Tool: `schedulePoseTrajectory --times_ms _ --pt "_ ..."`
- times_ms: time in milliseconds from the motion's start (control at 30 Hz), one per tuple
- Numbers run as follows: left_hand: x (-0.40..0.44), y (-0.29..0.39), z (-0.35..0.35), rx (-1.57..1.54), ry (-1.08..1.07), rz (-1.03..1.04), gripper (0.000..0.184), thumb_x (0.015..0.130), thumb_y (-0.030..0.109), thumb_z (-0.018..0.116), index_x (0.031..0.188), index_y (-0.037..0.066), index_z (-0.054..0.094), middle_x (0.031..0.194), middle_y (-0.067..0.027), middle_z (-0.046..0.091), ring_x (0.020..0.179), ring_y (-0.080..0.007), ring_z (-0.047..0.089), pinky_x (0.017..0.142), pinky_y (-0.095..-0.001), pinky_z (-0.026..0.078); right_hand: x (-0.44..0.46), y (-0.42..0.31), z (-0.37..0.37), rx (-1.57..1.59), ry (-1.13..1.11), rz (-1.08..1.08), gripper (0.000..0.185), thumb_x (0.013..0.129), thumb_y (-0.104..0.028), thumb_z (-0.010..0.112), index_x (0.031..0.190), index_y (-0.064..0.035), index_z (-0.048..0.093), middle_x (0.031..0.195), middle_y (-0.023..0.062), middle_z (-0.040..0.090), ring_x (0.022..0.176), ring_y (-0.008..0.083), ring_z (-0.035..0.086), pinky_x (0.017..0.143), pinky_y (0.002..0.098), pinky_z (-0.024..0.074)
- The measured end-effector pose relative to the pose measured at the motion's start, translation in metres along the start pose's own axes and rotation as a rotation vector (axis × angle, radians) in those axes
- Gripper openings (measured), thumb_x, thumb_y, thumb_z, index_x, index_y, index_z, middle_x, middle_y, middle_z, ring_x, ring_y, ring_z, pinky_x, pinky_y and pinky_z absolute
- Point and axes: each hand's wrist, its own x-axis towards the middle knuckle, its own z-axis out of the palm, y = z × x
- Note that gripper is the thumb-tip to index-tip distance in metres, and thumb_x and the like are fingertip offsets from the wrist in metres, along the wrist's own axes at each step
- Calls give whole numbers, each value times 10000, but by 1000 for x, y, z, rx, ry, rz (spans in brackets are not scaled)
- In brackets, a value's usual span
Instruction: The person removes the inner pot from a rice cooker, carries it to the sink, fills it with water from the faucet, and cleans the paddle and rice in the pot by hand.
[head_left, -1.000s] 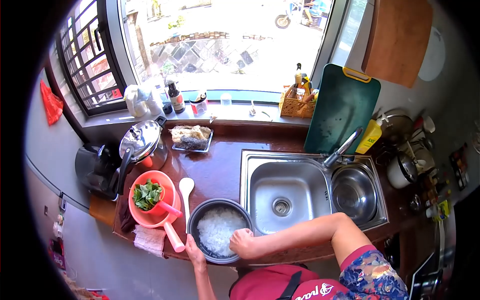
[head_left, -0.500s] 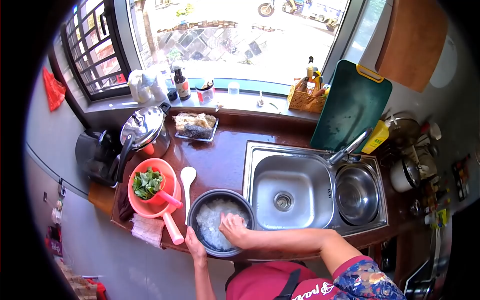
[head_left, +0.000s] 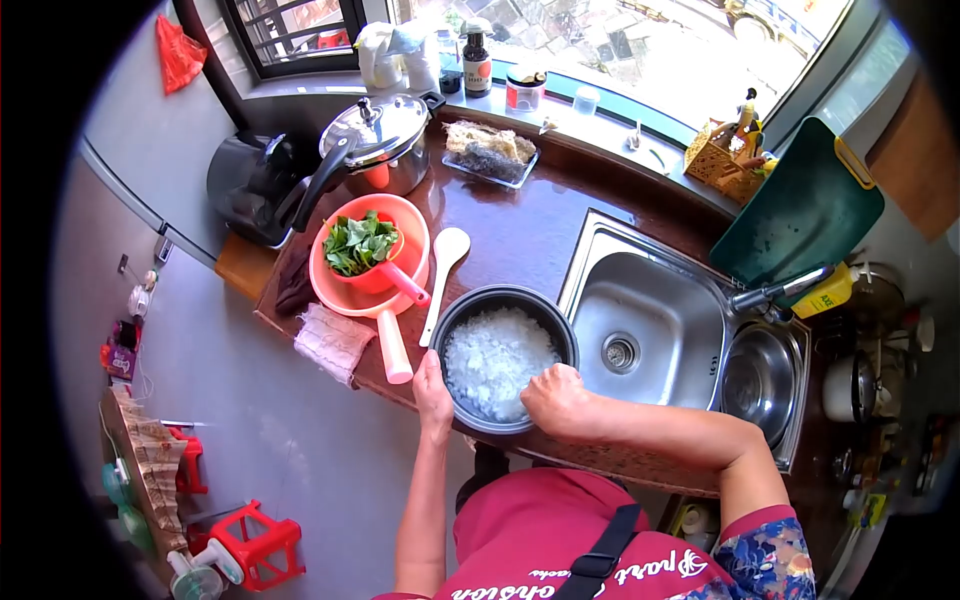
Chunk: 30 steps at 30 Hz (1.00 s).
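Note:
A dark round pot [head_left: 461,407] with wet white rice [head_left: 497,360] in it stands at the counter's front edge. My left hand [head_left: 433,395] grips the pot's left rim, fingers against the outer wall. Over the pot's right rim is my right hand [head_left: 556,398], curled into a fist at the edge of the rice; what it holds, if anything, is hidden. Left of the pot lies a white spoon [head_left: 451,246]. Beyond it, a pink ladle with green leaves [head_left: 360,243] rests in a larger pink dipper [head_left: 417,222].
To the right are a steel sink [head_left: 660,310] with a metal bowl [head_left: 762,378] and a green board [head_left: 800,205]. A pressure cooker [head_left: 378,135], a tray of dried food [head_left: 490,153] and a pink cloth [head_left: 334,343] are on the counter. A red stool [head_left: 262,545] stands below left.
The view has turned and shifted, so the counter appears tilted. My right hand has moved from the middle of the rice to the pot's right rim. My left hand still holds the pot.

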Motion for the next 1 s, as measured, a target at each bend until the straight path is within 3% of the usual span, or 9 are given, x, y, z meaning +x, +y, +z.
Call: schedulePoseTrajectory --times_ms 67,333,367,500,533,600,733,833,1000 --pt "-2 7 8 -30 70 56 386 953 277 331 808 -34 508 702 -10 446 683 -97 391 637 -253 356 1 -1 -4 -22 -54 66 102 695 -121 596 751 -83 673 765 81 648 698 225 645 451 387 486" --pt "0 1 4 -10 35 28 373 955 274 330 760 -10 473 673 10 394 654 -88 350 595 -252 327 17 12 8 -19 121 217 119 692 -99 607 785 -69 675 861 102 600 760 251 633 449 405 502" --pt "-1 3 4 -7 33 27 371 955 274 331 763 -9 474 677 9 398 657 -89 353 599 -252 331 26 13 19 -135 242 209 93 656 -125 636 736 -119 682 754 35 616 639 173 617 331 327 398" --pt "0 -4 -2 38 22 0 361 954 273 340 784 -11 485 702 4 420 679 -90 376 624 -250 350 58 12 22 1 316 239 99 683 -144 629 764 -133 687 845 80 601 751 191 615 372 343 432" --pt "-3 6 2 51 53 6 352 953 269 349 802 -13 495 719 2 434 698 -88 390 643 -243 360 55 7 22 -77 430 209 103 702 -156 611 779 -132 675 858 85 595 770 202 615 397 353 447" --pt "0 -5 1 0 52 15 345 953 255 350 821 -23 504 738 2 445 717 -85 402 656 -237 367 45 3 14 -106 544 107 196 724 -100 554 866 31 586 717 84 609 668 195 628 452 302 493" --pt "0 -4 0 -33 45 -15 342 954 234 338 904 -46 526 827 -31 513 777 -102 453 711 -245 398 38 5 20 -5 538 3 115 708 -111 547 757 -62 639 721 91 619 636 229 630 474 345 498" --pt "-2 3 3 -79 17 -9 356 954 225 326 993 -70 521 926 -75 554 847 -134 495 777 -261 404 29 1 21 65 319 -57 120 709 -125 585 777 -112 683 772 80 663 741 239 645 485 447 507" --pt "-2 1 0 -52 -8 -8 392 958 234 306 1032 -90 513 953 -88 555 893 -148 498 817 -266 392 2 8 10 4 139 -77 130 709 -121 560 746 -69 673 742 111 653 689 250 647 521 362 512"
